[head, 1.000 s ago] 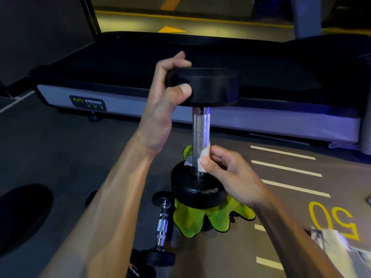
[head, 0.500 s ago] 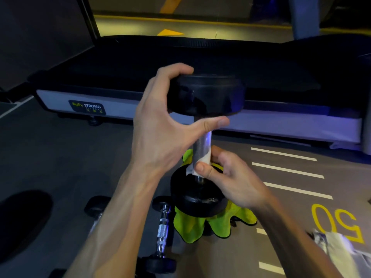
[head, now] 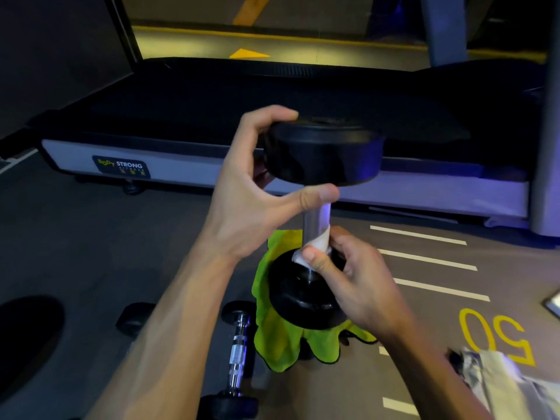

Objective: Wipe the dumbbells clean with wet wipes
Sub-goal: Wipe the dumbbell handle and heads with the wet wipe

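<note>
A black dumbbell with a chrome handle stands upright on its lower head, which rests on a yellow-green cloth. My left hand grips the upper head, fingers over the top edge and thumb under the rim. My right hand pinches a white wet wipe around the bottom of the handle, just above the lower head. A smaller dumbbell lies on the floor to the left of the cloth.
A treadmill deck with a grey side rail spans the back. The grey floor has white stripes and a yellow "50" at the right. A crumpled silvery packet lies at the lower right. Another dark dumbbell head shows beside my left forearm.
My left hand has shifted its grip on the upper head, thumb moving from the rim's side to underneath it. My right hand has stayed low on the handle with the wipe.
</note>
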`<action>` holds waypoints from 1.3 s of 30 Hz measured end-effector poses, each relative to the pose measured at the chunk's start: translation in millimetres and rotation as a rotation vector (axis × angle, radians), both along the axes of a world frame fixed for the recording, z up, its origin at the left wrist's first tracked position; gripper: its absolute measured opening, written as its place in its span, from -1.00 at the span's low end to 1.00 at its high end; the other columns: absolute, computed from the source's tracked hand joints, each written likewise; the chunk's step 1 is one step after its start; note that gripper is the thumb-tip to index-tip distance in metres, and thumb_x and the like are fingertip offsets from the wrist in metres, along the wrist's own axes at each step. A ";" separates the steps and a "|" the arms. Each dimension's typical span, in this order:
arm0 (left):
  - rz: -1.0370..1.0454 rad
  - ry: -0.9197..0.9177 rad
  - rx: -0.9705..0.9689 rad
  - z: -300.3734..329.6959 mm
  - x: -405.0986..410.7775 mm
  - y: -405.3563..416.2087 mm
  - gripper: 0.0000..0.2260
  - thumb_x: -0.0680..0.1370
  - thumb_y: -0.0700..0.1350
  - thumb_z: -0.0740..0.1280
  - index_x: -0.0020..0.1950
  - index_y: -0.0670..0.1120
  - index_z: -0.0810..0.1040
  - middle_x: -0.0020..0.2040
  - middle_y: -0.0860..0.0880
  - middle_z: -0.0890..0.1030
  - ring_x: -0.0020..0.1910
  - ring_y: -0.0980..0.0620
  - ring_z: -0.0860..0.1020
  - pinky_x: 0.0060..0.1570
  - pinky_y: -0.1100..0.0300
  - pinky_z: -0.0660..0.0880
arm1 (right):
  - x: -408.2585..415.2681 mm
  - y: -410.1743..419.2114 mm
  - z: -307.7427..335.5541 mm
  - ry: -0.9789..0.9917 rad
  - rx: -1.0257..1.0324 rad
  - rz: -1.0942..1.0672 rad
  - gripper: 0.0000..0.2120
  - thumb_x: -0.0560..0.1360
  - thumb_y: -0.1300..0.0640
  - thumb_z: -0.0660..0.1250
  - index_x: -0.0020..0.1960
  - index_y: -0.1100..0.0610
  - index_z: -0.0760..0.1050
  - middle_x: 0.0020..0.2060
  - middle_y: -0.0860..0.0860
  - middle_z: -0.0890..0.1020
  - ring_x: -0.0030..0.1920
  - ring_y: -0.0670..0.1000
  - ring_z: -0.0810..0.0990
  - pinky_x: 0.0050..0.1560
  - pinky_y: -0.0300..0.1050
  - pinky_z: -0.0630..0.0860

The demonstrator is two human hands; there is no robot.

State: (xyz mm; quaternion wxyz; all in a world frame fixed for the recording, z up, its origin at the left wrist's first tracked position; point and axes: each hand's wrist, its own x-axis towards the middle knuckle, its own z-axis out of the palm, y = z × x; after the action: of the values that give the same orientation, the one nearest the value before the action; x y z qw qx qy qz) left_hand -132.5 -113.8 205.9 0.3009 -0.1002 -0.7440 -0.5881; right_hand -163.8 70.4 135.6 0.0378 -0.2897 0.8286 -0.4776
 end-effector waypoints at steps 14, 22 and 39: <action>-0.041 -0.094 0.053 3.2 -13.6 1.2 -0.70 0.65 0.12 0.26 0.36 0.10 0.42 0.12 0.10 0.48 0.14 0.07 0.52 0.24 -0.08 0.56 | 18.9 18.5 -3.7 0.326 0.114 -0.130 -0.84 0.59 0.18 0.40 0.14 0.05 0.67 -0.13 -0.12 0.54 -0.14 -0.10 0.53 -0.11 -0.34 0.41; -0.022 -0.116 0.158 4.0 -20.4 3.5 -0.75 0.68 0.04 0.22 0.36 0.08 0.41 0.09 0.11 0.48 0.07 0.10 0.51 0.05 0.03 0.56 | 4.7 6.6 2.6 0.365 -0.032 -0.021 -0.86 0.46 0.27 0.50 -0.07 0.06 0.67 -0.15 -0.11 0.59 -0.17 -0.07 0.60 -0.12 -0.04 0.55; 0.010 -0.142 0.142 4.6 -21.3 5.1 -0.72 0.68 0.13 0.23 0.37 0.14 0.41 0.19 0.12 0.51 0.29 -0.02 0.57 0.24 -0.10 0.61 | -9.4 -17.9 37.8 0.598 -0.133 -0.131 -0.77 0.55 0.31 0.43 0.17 0.14 0.71 -0.05 -0.01 0.59 -0.12 -0.11 0.56 -0.05 -0.36 0.46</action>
State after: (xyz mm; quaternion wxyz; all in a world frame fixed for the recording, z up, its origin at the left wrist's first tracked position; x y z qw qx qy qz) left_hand -153.8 -108.7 210.5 0.2566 -0.0326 -0.7204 -0.6435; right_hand -173.3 52.6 173.4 -0.2578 -0.3651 0.7867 -0.4258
